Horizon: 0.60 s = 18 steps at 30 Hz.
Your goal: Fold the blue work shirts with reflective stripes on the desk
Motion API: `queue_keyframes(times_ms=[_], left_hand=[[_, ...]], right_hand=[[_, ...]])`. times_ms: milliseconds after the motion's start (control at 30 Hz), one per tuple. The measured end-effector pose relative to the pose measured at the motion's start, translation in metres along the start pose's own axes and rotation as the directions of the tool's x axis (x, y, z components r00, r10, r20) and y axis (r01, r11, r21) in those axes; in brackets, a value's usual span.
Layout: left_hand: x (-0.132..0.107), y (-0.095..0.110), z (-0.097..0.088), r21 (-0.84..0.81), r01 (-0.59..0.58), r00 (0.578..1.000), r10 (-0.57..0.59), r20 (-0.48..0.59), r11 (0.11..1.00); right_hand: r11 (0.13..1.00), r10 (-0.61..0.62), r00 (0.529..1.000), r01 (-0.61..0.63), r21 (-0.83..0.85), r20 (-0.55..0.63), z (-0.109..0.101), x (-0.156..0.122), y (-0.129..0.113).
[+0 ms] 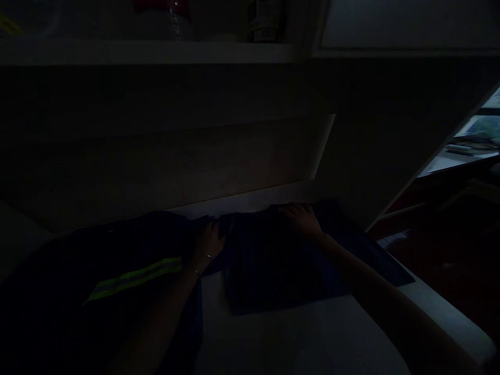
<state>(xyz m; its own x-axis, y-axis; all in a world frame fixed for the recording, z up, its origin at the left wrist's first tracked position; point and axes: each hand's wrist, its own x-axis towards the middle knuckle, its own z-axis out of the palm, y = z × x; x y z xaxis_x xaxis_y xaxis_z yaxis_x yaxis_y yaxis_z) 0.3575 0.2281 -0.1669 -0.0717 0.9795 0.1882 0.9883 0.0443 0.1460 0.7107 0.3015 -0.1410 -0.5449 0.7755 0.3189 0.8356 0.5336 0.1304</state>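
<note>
In dim light, the left hand (211, 238) rests near the centre of the frame on dark blue cloth (269, 273), and the right hand (302, 220), right of centre, touches its upper edge. At lower left lies a dark garment (128, 245) with a yellow-green and grey strip (136, 278); a pale surface (297, 338) shows at bottom centre, and a shelf (156, 53) crosses the upper left.

Nothing I can read, too dark. Only candidate: pale label (265, 35) on a dark container (266, 14), on the shelf (156, 52), top of frame just right of centre. I see print-like marks, illegible.
</note>
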Motion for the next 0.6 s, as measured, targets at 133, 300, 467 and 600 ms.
queue_keyframes(times_ms=[133, 300, 467, 600], left_hand=[[-0.005, 0.042, -0.025, -0.154, -0.224, 0.971, 0.207, -0.117, 0.962], [-0.013, 0.066, -0.038, -0.077, -0.388, 0.913, 0.395, 0.105, 0.918], [-0.075, 0.079, -0.066, -0.122, -0.464, 0.868, 0.478, 0.133, 0.877], [-0.171, 0.075, -0.097, -0.287, -0.551, 0.754, 0.615, 0.232, 0.784]], right_hand=[[0.986, -0.169, 0.983, 0.167, 0.028, 0.079, -0.024, -0.042, -0.008], [0.965, -0.249, 0.962, 0.236, 0.112, 0.114, -0.05, -0.107, -0.031], [0.938, -0.109, 0.966, 0.021, 0.346, 0.235, -0.083, -0.166, -0.052], [0.764, -0.262, 0.816, -0.151, 0.628, 0.515, -0.119, -0.207, -0.053]])
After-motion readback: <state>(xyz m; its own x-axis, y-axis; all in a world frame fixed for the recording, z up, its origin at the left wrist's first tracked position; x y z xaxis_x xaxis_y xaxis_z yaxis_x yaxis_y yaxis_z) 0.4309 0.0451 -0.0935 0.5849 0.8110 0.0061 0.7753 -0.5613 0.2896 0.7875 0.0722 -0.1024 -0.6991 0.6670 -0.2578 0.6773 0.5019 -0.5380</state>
